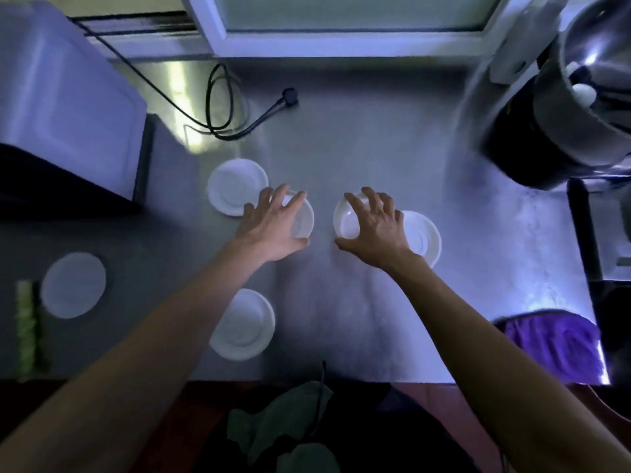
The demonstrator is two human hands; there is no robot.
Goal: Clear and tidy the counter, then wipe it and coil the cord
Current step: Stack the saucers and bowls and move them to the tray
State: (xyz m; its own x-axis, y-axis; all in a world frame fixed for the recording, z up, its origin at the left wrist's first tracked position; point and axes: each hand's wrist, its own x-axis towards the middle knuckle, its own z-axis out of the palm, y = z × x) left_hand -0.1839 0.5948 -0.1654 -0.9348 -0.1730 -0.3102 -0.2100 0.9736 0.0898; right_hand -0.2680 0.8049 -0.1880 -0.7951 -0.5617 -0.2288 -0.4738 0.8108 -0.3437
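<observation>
Left grip [273,225], right grip [374,227] half-hide saucers.

Both arms outstretched, left hand [273,223] and right hand [374,227] spread, fingers curled

This is a kitchen: a steel counter [358,138] with white saucers [237,186], a big metal pot [580,107] at the far right, a purple cloth [553,346] near, and a window frame [341,39] behind.

Brushed metal counter [358,138]; glossy white saucers [237,186]; purple cloth [553,346].
</observation>
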